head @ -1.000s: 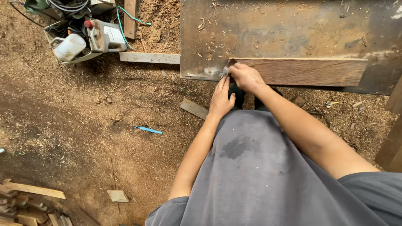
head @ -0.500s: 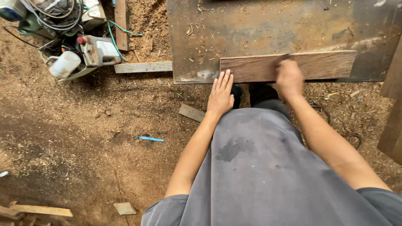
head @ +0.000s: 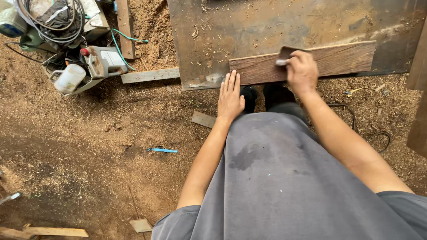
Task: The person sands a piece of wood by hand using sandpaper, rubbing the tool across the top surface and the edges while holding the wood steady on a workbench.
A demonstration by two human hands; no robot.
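Observation:
A long brown wooden board (head: 338, 60) lies along the near edge of a rusty metal table (head: 249, 26). My right hand (head: 302, 71) presses a small piece of sandpaper (head: 284, 54) onto the board near its middle. My left hand (head: 230, 95) rests flat with fingers together against the board's left end and front edge, holding nothing. My grey shirt fills the lower right of the head view.
A pile of power tools, cables and a white jug (head: 69, 78) sits at the upper left. A wooden plank (head: 149, 75) lies beside the table. Sawdust covers the ground, with a blue strip (head: 162, 150), small wood offcuts (head: 202, 119) and a dark cable (head: 382, 138).
My right hand slid with the sandpaper from the board's left end rightward toward its middle. My left hand stayed at the left end. The camera view shifted slightly.

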